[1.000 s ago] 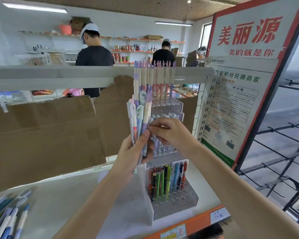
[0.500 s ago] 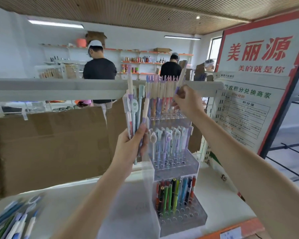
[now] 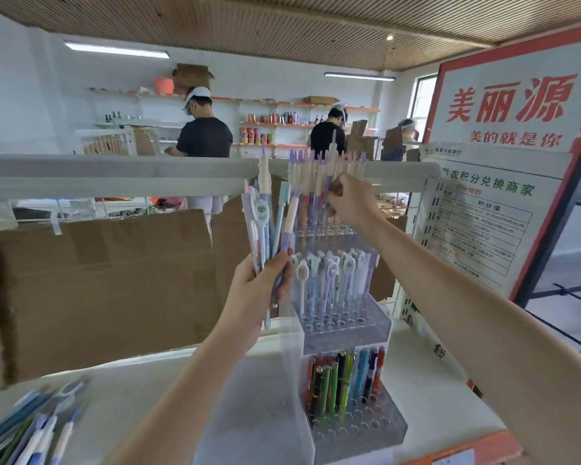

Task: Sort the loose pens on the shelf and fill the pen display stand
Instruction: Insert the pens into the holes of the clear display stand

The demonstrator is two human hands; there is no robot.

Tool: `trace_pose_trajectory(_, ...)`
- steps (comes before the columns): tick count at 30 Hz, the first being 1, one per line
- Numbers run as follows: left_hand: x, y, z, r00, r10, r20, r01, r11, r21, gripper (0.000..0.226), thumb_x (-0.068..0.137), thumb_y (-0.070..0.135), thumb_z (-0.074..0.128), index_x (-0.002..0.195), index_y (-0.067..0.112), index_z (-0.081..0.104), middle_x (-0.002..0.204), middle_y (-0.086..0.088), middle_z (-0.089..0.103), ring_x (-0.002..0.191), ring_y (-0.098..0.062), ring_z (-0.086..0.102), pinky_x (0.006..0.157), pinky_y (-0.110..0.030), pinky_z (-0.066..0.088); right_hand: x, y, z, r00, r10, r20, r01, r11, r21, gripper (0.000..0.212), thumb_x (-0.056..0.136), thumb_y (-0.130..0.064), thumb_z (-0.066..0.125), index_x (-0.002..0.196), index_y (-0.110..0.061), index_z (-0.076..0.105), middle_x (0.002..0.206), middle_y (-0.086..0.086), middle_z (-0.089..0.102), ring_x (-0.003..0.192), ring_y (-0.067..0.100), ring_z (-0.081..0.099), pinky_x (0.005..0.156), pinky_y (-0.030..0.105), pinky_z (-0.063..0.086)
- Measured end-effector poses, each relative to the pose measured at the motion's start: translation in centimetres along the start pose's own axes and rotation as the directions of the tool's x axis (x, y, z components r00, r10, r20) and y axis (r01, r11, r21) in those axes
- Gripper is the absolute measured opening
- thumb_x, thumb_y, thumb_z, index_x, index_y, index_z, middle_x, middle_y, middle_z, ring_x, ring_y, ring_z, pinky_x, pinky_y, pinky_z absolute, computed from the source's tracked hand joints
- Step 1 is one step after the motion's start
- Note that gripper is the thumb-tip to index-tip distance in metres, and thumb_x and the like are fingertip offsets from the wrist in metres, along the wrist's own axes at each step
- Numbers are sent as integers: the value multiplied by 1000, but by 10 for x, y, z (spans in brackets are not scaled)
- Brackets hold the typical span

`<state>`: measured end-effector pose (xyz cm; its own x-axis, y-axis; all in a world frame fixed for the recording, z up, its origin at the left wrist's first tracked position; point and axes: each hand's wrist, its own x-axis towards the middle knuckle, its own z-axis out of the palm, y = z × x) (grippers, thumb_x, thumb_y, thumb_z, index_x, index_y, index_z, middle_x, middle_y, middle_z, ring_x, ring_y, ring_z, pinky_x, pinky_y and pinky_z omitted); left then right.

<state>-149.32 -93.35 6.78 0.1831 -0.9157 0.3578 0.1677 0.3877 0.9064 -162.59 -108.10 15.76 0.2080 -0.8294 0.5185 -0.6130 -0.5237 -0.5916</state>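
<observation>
The right hand (image 3: 348, 199) is up at the top tier of the pen display stand (image 3: 346, 325), its fingers pinching a purple-and-cream pen (image 3: 329, 182) that stands among the others in that row; whether its tip is already seated in a hole cannot be told. The left hand (image 3: 260, 290) grips a fanned bundle of pastel pens (image 3: 269, 226) just left of the stand, so plenty is waiting to be slotted. In this single head view the stand's three tiers look partly filled: the top tier holds a row of cream-capped pens, the middle tier a cluster of pastel ones with empty holes in front, and the bottom tier a row of bright coloured pens (image 3: 348, 380) with several open rows before them. More loose pens (image 3: 31, 427) lie at the lower left of the shelf (image 3: 141, 391), unsorted. By my judgement the job is around midway, with the handful and the shelf pile left to place
</observation>
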Motion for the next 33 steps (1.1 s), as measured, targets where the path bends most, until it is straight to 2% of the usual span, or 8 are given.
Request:
trace_pose_trajectory(5,-2,0,0,1000,-21,-10,21,999,-25,17,94,21,52,89,6,58,64,2,56,45,-10,41,43,-20,33,-8,4,10,998,27,64,-17,986,-164,16,89,-9,54,96,4,61,93,21,66,88,33,60,77,37,47)
trace_pose_trajectory(9,-3,0,0,1000,-18,-15,18,999,-32,20,94,22,51,95,4,59,63,4,57,46,-9,43,44,-21,34,-11,3,8,996,54,66,-44,989,-141,11,88,-9,55,83,0,60,85,19,65,79,29,58,70,32,43)
trace_pose_trajectory(14,-2,1,3,1000,-17,-9,17,999,-37,20,91,25,53,88,6,59,62,2,56,45,-10,42,44,-22,33,-13,5,8,998,51,40,-46,992,-113,21,88,-10,55,90,9,66,90,22,68,84,32,62,72,33,47)
trace_pose_trajectory(20,-3,2,0,1000,7,8,-7,999,-47,22,91,24,53,91,3,59,64,2,57,44,-11,40,43,-22,32,-27,4,2,998,55,5,-55,998,-30,16,89,-14,55,79,-3,61,70,9,59,62,12,50,51,23,37)
trace_pose_trajectory(24,-1,-1,1,1000,17,15,-16,998,-60,21,95,20,50,83,6,58,63,-1,58,44,-12,39,43,-22,32,-74,-12,-3,940,-67,335,-67,925,373,18,90,-28,60,78,-19,70,60,0,57,45,2,41,48,15,35)
trace_pose_trajectory(26,2,-3,7,1000,22,9,-21,998,-55,22,95,20,50,81,6,58,62,-2,59,42,-13,40,42,-22,33,-89,-19,0,898,-137,417,-53,910,412,20,90,-26,60,73,-21,69,56,-2,51,48,6,39,49,17,34)
trace_pose_trajectory(29,6,-6,15,999,-12,-49,10,999,-46,22,95,25,50,91,6,62,68,-9,63,44,-14,49,42,-23,41,-86,-23,-2,948,-116,296,-32,891,453,25,93,-17,57,68,-18,62,55,0,52,49,11,42,51,23,36)
trace_pose_trajectory(33,8,-9,9,993,-91,-74,87,995,-51,27,94,32,51,90,8,62,68,-8,65,43,-16,49,40,-24,41,-50,-12,-28,1000,-19,-19,26,869,495,11,100,-18,43,92,-12,48,79,11,64,56,15,64,54,27,55)
